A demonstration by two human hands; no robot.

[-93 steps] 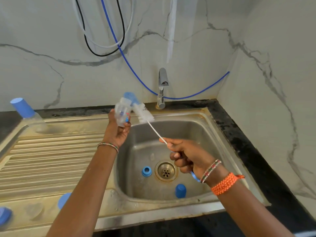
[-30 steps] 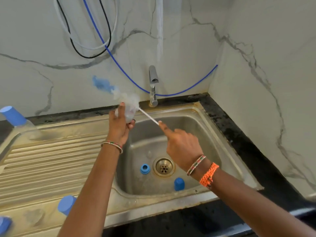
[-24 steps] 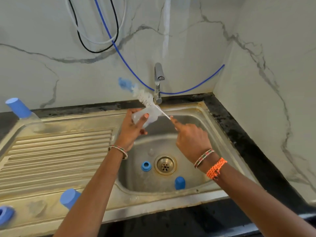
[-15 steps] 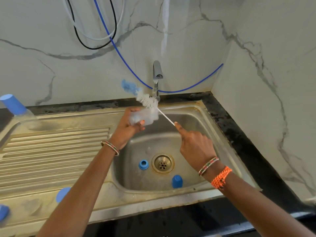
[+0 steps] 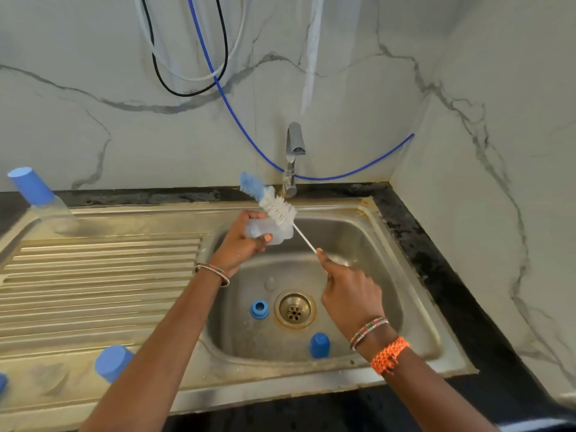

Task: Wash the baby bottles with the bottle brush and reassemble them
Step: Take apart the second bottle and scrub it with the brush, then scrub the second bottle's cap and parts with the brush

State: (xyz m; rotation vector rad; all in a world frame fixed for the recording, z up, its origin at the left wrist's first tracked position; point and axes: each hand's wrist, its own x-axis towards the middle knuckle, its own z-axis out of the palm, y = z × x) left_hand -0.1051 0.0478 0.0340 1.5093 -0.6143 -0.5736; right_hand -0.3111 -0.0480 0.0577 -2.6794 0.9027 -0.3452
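My left hand [image 5: 241, 241] grips a clear baby bottle [image 5: 270, 231] lying on its side above the sink's back left corner. My right hand [image 5: 349, 294] holds the thin white handle of the bottle brush [image 5: 277, 207]. The brush's white bristles and blue sponge tip lie across the outside of the bottle, pointing up and left. In the sink basin [image 5: 367, 244] a blue collar ring [image 5: 259, 309] sits left of the drain [image 5: 295, 310], and a blue cap [image 5: 319, 345] stands near the front wall.
An assembled bottle with a blue cap [image 5: 32, 187] stands at the drainboard's far left corner. Another blue cap [image 5: 112, 363] lies on the drainboard's [image 5: 93, 275] front edge. The tap [image 5: 293, 157] is behind the sink, no water visible. Hoses [image 5: 224, 98] hang on the marble wall.
The bottle has turned from upright to lying sideways and moved right over the basin. The brush now rests across the bottle's outside, its tip toward the tap.
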